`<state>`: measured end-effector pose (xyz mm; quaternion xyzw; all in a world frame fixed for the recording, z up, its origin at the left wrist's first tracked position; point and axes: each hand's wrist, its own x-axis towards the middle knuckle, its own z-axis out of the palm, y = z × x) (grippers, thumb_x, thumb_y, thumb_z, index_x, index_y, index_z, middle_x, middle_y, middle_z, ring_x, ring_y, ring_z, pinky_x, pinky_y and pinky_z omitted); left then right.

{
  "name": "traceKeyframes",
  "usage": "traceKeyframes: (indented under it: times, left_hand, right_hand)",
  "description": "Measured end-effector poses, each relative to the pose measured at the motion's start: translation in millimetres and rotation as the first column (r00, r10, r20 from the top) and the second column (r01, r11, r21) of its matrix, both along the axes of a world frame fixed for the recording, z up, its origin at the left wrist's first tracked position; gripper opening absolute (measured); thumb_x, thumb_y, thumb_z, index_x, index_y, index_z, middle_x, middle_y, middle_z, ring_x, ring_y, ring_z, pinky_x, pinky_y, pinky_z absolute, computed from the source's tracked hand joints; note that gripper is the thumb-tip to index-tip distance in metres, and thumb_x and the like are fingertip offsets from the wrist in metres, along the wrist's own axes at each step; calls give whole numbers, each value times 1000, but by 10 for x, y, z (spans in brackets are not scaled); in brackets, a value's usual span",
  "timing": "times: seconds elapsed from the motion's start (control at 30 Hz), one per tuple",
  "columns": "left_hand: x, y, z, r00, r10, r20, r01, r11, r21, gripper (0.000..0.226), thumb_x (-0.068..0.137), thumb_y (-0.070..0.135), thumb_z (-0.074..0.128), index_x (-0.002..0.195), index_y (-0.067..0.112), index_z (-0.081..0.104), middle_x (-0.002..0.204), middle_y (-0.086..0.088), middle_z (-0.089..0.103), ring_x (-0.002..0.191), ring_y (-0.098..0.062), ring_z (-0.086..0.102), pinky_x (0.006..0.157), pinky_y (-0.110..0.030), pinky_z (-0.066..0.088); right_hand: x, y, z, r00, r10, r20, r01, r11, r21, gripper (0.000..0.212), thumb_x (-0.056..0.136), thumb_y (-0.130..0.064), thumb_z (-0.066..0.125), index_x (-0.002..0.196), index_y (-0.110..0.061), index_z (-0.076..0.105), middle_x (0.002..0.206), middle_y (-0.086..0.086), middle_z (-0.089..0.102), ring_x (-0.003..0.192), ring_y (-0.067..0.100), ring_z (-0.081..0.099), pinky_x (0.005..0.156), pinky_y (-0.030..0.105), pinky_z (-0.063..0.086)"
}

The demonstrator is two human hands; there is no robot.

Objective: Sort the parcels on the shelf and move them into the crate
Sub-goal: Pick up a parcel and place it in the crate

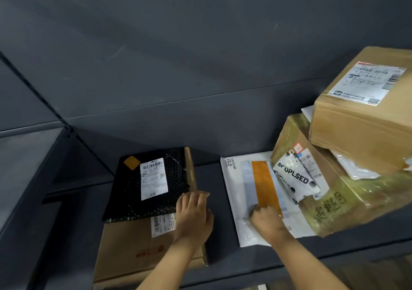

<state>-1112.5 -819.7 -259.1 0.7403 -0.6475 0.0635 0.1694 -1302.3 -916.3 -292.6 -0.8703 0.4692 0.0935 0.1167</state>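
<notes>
L hand flat, fingers loose on flat carton, steadying; R hand fingers pinching white mailer edge to pull it off shelf.

Left hand on flat box; right hand on white mailer.

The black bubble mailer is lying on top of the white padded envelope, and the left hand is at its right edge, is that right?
Not quite. The head view shows the black bubble mailer lying on the flat cardboard box, not the white padded envelope, which sits apart to the right. The left hand is indeed at its right edge.
</notes>
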Motion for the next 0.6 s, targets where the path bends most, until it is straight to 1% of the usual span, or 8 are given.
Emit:
traceKeyframes:
  times: [0.07, 0.13, 0.2, 0.33, 0.4, 0.43, 0.5, 0.6]
  left_hand:
    - [-24, 10, 26, 1000, -19, 3, 19, 1000, 9, 30, 72, 24, 54, 99, 20, 67, 94, 5, 66, 88, -18, 66, 88, -41, 54]
    - [-56, 5, 56, 999, -33, -5, 33, 999, 36, 35, 74, 26, 41, 96, 21, 68, 92, 7, 67, 86, -17, 66, 89, -41, 53]
    - [-80, 4, 78, 999, -35, -24, 37, 997, 72, 36, 74, 27, 39, 94, 21, 69, 91, 7, 66, 84, -17, 66, 89, -40, 52]
    - [-124, -18, 168, 998, -32, -47, 38, 989, 142, 37, 73, 28, 39, 94, 21, 69, 90, 7, 66, 83, -16, 66, 86, -38, 54]
    - [-155, -61, 232, 996, -23, -84, 36, 987, 155, 40, 72, 29, 40, 99, 22, 69, 94, 7, 67, 86, -15, 67, 84, -36, 54]
    - [-171, -82, 268, 994, -18, -105, 35, 987, 159, 42, 74, 29, 42, 106, 21, 68, 101, 7, 66, 92, -16, 67, 87, -36, 53]
    - [-213, -149, 364, 985, -38, -171, 77, 970, 231, 51, 84, 28, 47, 134, 19, 51, 132, 2, 54, 122, -21, 53, 106, -37, 38]
    - [-250, -281, 532, 971, -60, -230, 141, 923, 359, 74, 92, 39, 50, 153, 26, 10, 160, 3, 9, 147, -20, 11, 118, -34, 10]
  right_hand:
    - [-44, 10, -127, 999, 46, 25, -44, 997, -62, 51, 1, -2, 84, 48, 8, 65, 37, 8, 50, 23, 18, 44, 32, 15, 24]
    - [-84, 0, -113, 996, 90, 19, -84, 973, -214, 49, 4, -1, 84, 50, 2, 67, 40, 6, 52, 25, 18, 46, 30, 16, 29]
    - [-120, -4, -72, 996, 82, 26, -75, 976, -206, 44, 11, -2, 84, 52, -7, 69, 46, 1, 57, 33, 18, 52, 32, 17, 32]
    - [-179, 62, 46, 938, 93, 333, -23, 977, -210, 32, 52, -11, 82, 79, -17, 68, 87, -2, 65, 74, 17, 63, 43, 23, 44]
    - [-142, 79, 138, 821, -69, 567, 137, 988, -77, 19, 80, -7, 62, 98, -13, 64, 106, -2, 60, 91, 16, 59, 64, 27, 49]
    - [-117, 91, 242, 722, -213, 658, 216, 973, 79, 16, 87, -6, 54, 98, -15, 61, 100, -4, 59, 87, 14, 56, 68, 26, 46]
    - [-91, 103, 497, 483, -479, 733, 295, 877, 379, 22, 92, -4, 47, 79, -21, 50, 71, -6, 48, 66, 13, 46, 59, 25, 34]
    - [-110, 68, 724, 217, -702, 678, 315, 708, 632, 26, 96, -9, 41, 71, -15, 39, 59, -1, 36, 48, 8, 34, 47, 20, 27]
